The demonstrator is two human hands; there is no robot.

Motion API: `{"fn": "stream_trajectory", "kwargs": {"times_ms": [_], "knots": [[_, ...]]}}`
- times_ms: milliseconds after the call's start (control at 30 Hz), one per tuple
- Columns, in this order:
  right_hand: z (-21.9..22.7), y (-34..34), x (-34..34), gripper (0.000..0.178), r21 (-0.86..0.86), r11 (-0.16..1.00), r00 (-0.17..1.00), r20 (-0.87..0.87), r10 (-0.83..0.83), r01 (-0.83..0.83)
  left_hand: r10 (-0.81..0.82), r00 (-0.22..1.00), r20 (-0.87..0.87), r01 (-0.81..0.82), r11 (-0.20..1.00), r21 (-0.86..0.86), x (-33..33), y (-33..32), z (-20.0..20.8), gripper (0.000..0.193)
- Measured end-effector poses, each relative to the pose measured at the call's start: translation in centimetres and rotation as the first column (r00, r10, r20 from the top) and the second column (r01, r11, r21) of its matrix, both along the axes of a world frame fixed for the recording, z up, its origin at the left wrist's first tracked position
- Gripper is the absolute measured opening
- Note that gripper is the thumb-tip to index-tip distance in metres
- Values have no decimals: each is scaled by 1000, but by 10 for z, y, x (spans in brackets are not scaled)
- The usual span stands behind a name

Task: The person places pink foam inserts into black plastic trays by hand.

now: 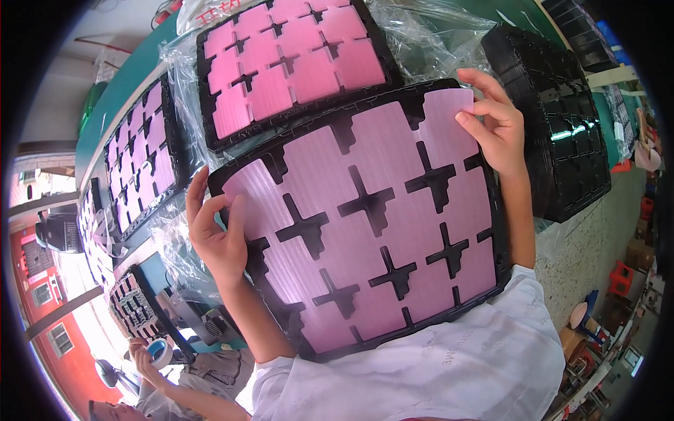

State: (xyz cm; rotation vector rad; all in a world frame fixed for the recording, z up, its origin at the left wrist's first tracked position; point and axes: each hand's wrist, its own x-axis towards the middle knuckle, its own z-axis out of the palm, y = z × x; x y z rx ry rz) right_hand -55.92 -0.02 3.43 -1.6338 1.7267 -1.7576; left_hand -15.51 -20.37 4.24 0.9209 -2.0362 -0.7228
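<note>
A pink foam sheet (316, 165) with rows of cross-shaped cutouts lies over a black plastic tray (500, 238) in front of me. At the sheet's far left corner, the thumb and fingers of my left hand (221, 238) pinch its edge. My right hand (500, 133) grips the far right corner between thumb and forefinger, the other fingers curled above. Black tray surface shows through the cutouts. Just beyond stands another black tray (390, 59) covered by a brighter pink foam sheet (302, 77).
A stack of black trays (554, 126) stands at the right. Clear plastic film (428, 42) lies behind. Another pink-covered tray (144, 154) rests at the left on the green table (137, 67). At lower left, a co-worker's hand (144, 361) holds a white-and-blue roll (160, 353).
</note>
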Motion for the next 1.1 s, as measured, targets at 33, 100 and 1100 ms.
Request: {"fn": "stream_trajectory", "kwargs": {"times_ms": [33,100,1100], "knots": [[3,0,1,8,-3,1000,1000,15,24,-24,-11,997,-79,15,999,46,1,1,1,8],[6,-1,3,8,-6,999,998,33,53,-53,-14,988,-156,28,995,90,2,2,3,8],[5,-8,13,11,95,971,942,-280,-186,220,89,985,150,-81,995,-61,-13,4,10,12]]}}
